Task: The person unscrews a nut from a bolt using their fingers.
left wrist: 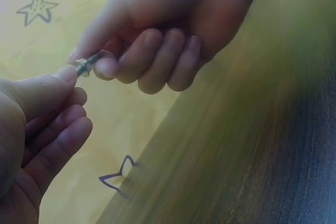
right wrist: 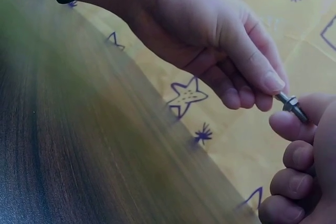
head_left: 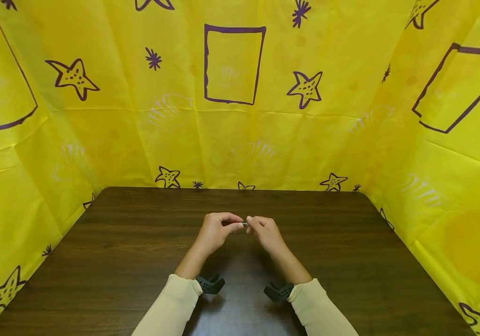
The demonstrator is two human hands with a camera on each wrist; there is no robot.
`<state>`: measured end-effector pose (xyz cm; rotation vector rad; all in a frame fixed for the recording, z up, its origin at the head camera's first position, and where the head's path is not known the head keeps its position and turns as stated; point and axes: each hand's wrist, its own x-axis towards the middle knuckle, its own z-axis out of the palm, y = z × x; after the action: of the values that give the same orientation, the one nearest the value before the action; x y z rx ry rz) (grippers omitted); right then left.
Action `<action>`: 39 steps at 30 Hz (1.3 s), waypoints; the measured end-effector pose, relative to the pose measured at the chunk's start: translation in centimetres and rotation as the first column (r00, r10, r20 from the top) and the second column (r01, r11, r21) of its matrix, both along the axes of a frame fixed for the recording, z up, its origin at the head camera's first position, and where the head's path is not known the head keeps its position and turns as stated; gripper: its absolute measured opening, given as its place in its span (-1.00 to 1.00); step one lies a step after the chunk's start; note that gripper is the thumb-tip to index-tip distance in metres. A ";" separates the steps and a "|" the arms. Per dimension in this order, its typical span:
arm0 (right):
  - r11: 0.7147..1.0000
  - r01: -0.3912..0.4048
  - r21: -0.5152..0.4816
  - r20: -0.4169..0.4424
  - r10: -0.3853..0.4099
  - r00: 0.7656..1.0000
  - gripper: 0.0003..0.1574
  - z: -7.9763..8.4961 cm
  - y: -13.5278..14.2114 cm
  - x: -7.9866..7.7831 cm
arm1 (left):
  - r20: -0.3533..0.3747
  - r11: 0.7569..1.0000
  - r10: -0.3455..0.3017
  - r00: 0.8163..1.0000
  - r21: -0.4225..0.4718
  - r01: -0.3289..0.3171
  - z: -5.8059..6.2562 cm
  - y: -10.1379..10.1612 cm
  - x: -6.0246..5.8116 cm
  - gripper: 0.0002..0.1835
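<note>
A small metal bolt (right wrist: 300,114) with a hex nut (right wrist: 291,103) on its shaft is held between both hands, above the table. My left hand (head_left: 216,232) pinches one end of the bolt between thumb and index finger, covering that end. From the other side, my right hand (head_left: 268,233) has its thumb and index fingertips around the nut and the threaded end. In the left wrist view the nut (left wrist: 84,67) shows between the fingertips of the two hands. The right hand's other fingers are curled toward the palm.
Below the hands lies a dark wood-grain table (head_left: 139,252). Yellow cloth (head_left: 231,126) with purple starfish drawings stands behind it and along both sides. A dark strap (head_left: 211,284) sits on the left wrist and another strap (head_left: 278,291) on the right.
</note>
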<state>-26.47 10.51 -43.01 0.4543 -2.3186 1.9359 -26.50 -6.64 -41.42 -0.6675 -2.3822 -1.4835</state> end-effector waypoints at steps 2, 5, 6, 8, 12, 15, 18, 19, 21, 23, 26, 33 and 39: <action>1.000 -0.005 0.010 -0.008 0.005 1.000 -0.53 0.3 0.0 0.1 | 0.004 1.000 -0.001 1.000 -0.001 0.001 0.0 0.0 0.0 -0.88; 1.000 -0.014 0.022 -0.029 0.015 0.999 -0.59 1.3 -0.1 0.6 | 0.012 1.000 -0.008 1.000 0.002 0.008 0.1 -0.1 0.0 -0.89; 0.999 -0.016 0.028 -0.040 0.017 0.999 -0.62 1.6 -0.1 0.8 | 0.013 1.000 -0.008 1.000 -0.002 0.008 0.1 -0.2 0.0 -0.90; 0.999 -0.020 0.036 -0.057 0.023 0.998 -0.68 2.1 -0.1 1.2 | 0.017 1.000 -0.002 1.000 -0.014 0.002 0.1 -0.3 0.0 -0.91; 0.998 -0.022 0.057 -0.088 0.027 0.996 -0.80 2.7 -0.1 1.5 | 0.017 0.999 0.008 1.000 -0.036 -0.007 0.1 -0.4 0.0 -0.90; 0.998 -0.033 0.056 -0.108 0.039 0.993 -0.83 2.7 -0.1 1.5 | 0.013 0.999 0.011 1.000 -0.042 -0.011 0.0 -0.5 0.0 -0.88; 0.998 -0.050 0.042 -0.125 0.055 0.991 -0.84 2.6 0.1 1.4 | 0.002 0.999 0.015 1.000 -0.046 -0.015 0.0 -0.5 -0.1 -0.86; 0.998 -0.056 0.036 -0.129 0.061 0.990 -0.85 2.5 0.1 1.4 | 0.000 0.999 0.018 1.000 -0.046 -0.018 0.0 -0.6 -0.1 -0.86; 0.998 -0.063 0.026 -0.136 0.066 0.988 -0.85 2.5 0.1 1.4 | -0.004 0.999 0.020 1.000 -0.045 -0.021 0.0 -0.6 -0.1 -0.86; 0.998 -0.068 0.016 -0.143 0.069 0.987 -0.86 2.4 0.2 1.4 | -0.005 0.999 0.019 1.000 -0.044 -0.020 0.0 -0.6 -0.1 -0.87; 0.997 -0.075 0.006 -0.149 0.075 0.986 -0.83 2.5 0.2 1.4 | 0.004 0.999 0.021 1.000 -0.043 -0.020 0.0 -0.6 -0.1 -0.91; 0.991 -0.122 -0.057 -0.153 0.112 0.982 -0.80 2.6 0.2 1.5 | 0.030 1.000 0.016 0.999 -0.023 -0.015 0.1 -0.6 0.0 -0.92; 0.987 -0.144 -0.077 -0.171 0.129 0.977 -0.71 2.6 0.3 1.6 | 0.028 1.000 0.008 1.000 -0.006 -0.008 0.1 -0.5 0.1 -0.92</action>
<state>-24.91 10.78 -40.42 0.7539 -2.1411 1.9664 -26.36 -7.15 -41.36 -0.6413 -2.4081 -1.4933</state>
